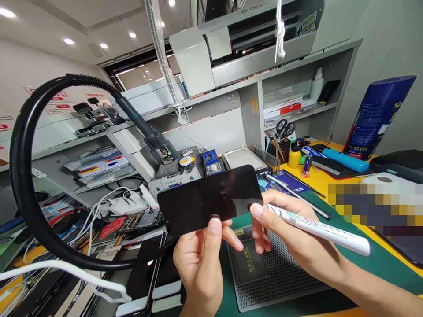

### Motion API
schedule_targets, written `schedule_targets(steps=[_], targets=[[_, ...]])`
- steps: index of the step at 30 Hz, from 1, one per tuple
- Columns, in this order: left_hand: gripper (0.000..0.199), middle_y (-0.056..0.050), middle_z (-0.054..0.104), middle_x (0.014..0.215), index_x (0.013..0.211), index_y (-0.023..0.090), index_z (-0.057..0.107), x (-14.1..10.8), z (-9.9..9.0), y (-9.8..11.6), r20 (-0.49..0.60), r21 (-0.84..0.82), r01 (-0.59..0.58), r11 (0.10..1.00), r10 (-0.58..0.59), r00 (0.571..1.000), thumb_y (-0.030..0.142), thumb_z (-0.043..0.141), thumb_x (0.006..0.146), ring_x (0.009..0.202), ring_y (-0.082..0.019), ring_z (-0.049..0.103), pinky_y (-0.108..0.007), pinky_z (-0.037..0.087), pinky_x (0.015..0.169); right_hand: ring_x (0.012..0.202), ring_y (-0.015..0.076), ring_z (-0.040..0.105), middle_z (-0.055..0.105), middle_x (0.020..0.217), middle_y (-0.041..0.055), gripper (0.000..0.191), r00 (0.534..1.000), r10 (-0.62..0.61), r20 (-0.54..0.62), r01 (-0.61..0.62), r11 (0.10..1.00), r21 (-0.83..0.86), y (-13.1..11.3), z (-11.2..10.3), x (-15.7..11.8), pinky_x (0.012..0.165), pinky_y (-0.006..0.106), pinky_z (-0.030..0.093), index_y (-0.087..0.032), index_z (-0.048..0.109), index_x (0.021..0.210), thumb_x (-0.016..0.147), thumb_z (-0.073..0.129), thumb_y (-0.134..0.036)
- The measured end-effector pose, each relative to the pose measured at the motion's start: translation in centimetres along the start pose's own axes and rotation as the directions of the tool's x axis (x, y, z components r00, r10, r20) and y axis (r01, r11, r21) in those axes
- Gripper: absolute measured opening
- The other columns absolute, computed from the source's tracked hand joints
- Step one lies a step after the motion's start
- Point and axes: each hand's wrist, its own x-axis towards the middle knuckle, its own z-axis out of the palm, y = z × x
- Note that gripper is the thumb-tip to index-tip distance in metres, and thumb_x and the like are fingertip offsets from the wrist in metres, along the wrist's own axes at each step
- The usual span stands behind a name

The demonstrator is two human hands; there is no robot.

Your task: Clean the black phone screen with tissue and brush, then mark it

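A black smartphone (205, 198) with a dark, glossy screen is held up sideways, tilted a little, its right end higher. My left hand (203, 264) grips its lower edge, thumb on the glass and fingers behind. At the lower right corner, the thumb of my right hand (291, 233) presses on the phone. That same hand carries a white marker (330, 235) with coloured lettering, its barrel pointing right and its tip end hidden behind the fingers. Below both hands lies a grey perforated mat (284, 273) on a green work mat (330, 198).
A thick black hose (24, 176) loops at the left. Several phones (142, 273) and parts crowd the lower left. Behind stand a repair station (178, 174), a yellow bottle (294, 156) and scissors (286, 130). A tall blue can (380, 116) rises at the right.
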Motion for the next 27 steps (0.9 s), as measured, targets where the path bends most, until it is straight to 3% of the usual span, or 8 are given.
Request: schedule_targets(steps=[5, 12, 27], targets=[[0.018, -0.005, 0.074, 0.067, 0.089, 0.016, 0.07, 0.02, -0.06, -0.09, -0.007, -0.002, 0.004, 1.0, -0.004, 1.0, 0.027, 0.058, 0.093, 0.055, -0.018, 0.066, -0.036, 0.054, 0.067, 0.054, 0.0124, 0.06, 0.061, 0.061, -0.0011, 0.03, 1.0, -0.007, -0.007, 0.007, 1.0, -0.013, -0.04, -0.03, -0.07, 0.054, 0.025, 0.048, -0.02, 0.056, 0.073, 0.094, 0.059, -0.042], [0.022, -0.004, 0.071, 0.061, 0.083, 0.015, 0.071, -0.11, -0.08, 0.04, 0.005, 0.019, 0.014, 1.0, -0.014, 1.0, 0.027, 0.055, 0.094, 0.056, -0.018, 0.066, -0.039, 0.054, 0.078, 0.055, 0.0127, 0.061, 0.063, 0.064, -0.0007, 0.029, 1.0, 0.007, -0.001, -0.007, 1.0, -0.007, -0.1, 0.0, -0.06, 0.054, 0.025, 0.048, -0.019, 0.057, 0.076, 0.094, 0.058, -0.042], [0.018, -0.004, 0.073, 0.064, 0.087, 0.016, 0.07, -0.02, -0.09, 0.0, -0.001, 0.006, 0.006, 1.0, -0.006, 1.0, 0.027, 0.057, 0.093, 0.055, -0.018, 0.067, -0.037, 0.055, 0.073, 0.055, 0.0127, 0.062, 0.06, 0.063, -0.0019, 0.029, 1.0, -0.005, 0.002, 0.005, 1.0, -0.007, -0.03, -0.01, 0.07, 0.053, 0.024, 0.048, -0.02, 0.056, 0.074, 0.094, 0.059, -0.04]])
